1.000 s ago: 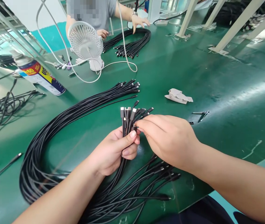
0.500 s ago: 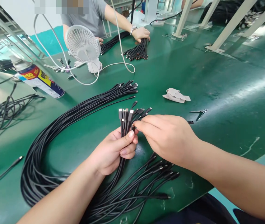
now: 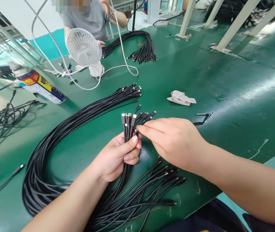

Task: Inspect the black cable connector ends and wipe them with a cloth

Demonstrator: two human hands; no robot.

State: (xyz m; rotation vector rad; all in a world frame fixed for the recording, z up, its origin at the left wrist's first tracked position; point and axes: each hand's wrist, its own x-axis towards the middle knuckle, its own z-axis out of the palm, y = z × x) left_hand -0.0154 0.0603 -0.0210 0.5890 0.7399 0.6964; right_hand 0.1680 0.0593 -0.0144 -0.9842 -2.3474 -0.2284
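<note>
Black USB cables (image 3: 129,124) stand upright in my left hand (image 3: 118,156), their plugs with pale metal tips above its closed thumb and fingers. Against the right side of that bunch, my right hand (image 3: 176,141) is closed in a pinch on more black cable ends (image 3: 143,120), some leaning out to the right; its fingertips are partly hidden. A long curved bundle of the same cables (image 3: 62,132) lies on the green table (image 3: 229,80) to the left. More cable ends (image 3: 163,175) fan out below my right hand.
A spray can (image 3: 43,85) and a small white fan (image 3: 83,48) stand at the left. A crumpled paper (image 3: 182,97) and tweezers-like tool (image 3: 206,117) lie to the right. Across the table sits a person in grey (image 3: 86,25) near another cable bundle (image 3: 143,45).
The co-worker's hand has lifted off the far cable bundle and is raised. My hands keep nearly the same hold on the cables; the view has shifted slightly.
</note>
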